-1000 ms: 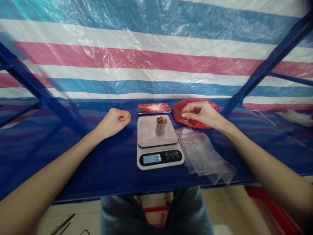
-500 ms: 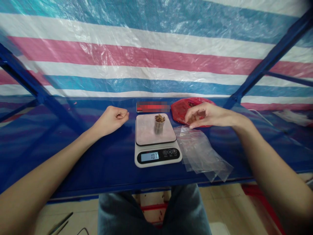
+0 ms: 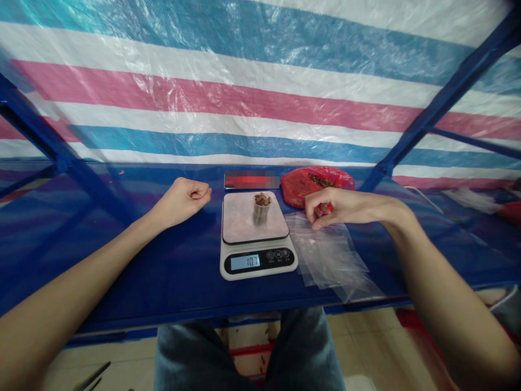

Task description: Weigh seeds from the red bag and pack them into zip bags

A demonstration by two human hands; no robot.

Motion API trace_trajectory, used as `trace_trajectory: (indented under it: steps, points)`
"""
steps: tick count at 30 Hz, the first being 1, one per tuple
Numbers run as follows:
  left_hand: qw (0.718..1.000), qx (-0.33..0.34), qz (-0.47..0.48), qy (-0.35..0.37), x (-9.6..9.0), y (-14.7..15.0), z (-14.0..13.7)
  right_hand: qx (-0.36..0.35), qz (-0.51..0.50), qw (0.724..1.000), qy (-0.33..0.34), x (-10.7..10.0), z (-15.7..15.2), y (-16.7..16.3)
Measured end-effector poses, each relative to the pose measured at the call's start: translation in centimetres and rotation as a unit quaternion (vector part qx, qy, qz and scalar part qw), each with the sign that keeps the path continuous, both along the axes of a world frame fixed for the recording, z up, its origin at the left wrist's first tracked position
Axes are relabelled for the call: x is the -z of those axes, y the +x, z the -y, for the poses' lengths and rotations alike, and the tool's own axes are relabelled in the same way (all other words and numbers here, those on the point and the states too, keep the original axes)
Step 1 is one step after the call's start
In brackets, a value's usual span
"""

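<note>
On the white kitchen scale (image 3: 228, 266) stands a small metal cup (image 3: 260, 215), upright and filled to the brim with brown dried pieces (image 3: 262, 200). The display reads 10.7. My left hand (image 3: 187, 198) rests as a loose fist on the table left of the scale, with nothing visible in it. My right hand (image 3: 331, 206) is curled at the top edge of the clear zip bags (image 3: 331, 260), thumb and finger pinched there; the fingertips are partly hidden. Just behind it lies an open red plastic bag (image 3: 295, 187) with more brown pieces inside.
A flat dark-and-red object (image 3: 252, 180), partly blurred out, lies behind the scale. Blue metal frame bars (image 3: 439, 103) slant up on both sides of the blue table (image 3: 163, 282). Striped plastic sheeting (image 3: 228, 81) hangs behind. A pale cable (image 3: 425, 198) lies at right.
My right hand has come down and nearer from over the red bag to the zip bags' top edge, its fingers closing. The lower bag corners have shifted slightly. My left hand is unchanged.
</note>
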State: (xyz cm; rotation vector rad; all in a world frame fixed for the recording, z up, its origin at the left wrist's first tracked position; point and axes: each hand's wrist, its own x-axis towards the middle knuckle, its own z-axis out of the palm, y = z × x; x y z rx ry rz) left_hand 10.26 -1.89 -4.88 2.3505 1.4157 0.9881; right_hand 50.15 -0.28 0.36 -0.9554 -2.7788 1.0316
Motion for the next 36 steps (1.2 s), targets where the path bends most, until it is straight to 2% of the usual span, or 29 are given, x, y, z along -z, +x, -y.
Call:
trace_trajectory:
  steps: [12, 21, 24, 28, 32, 34, 36]
  points:
    - [1.000, -0.012, -0.009, 0.006, 0.3, -0.3, -0.2, 0.096, 0.010, 0.992, -0.083, -0.8, -0.4, 2.7]
    - [1.000, -0.008, -0.004, 0.001, 0.4, -0.2, -0.4, 0.112, 0.065, 0.988, -0.082, 0.2, 0.1, 3.1]
    - [1.000, -0.012, -0.001, 0.006, 0.2, -0.4, -0.5, 0.108, 0.044, 0.990, -0.078, -0.2, 0.3, 3.3]
    - [0.998, -0.046, 0.022, 0.039, -0.5, -1.1, -0.5, 0.147, -0.032, 0.986, -0.069, -1.6, 0.8, 3.9]
    - [0.984, -0.102, 0.094, 0.111, -3.2, -1.0, 0.1, 0.166, -0.111, 0.980, -0.010, -3.0, 0.4, 3.5]
    - [0.984, -0.084, 0.113, 0.109, -5.4, 0.0, 0.6, 0.173, -0.163, 0.968, 0.077, -3.8, -0.1, 2.1]
    - [0.992, -0.021, 0.086, 0.085, -7.6, 1.6, 1.2, 0.177, -0.205, 0.940, 0.207, -4.7, -0.5, -0.3]
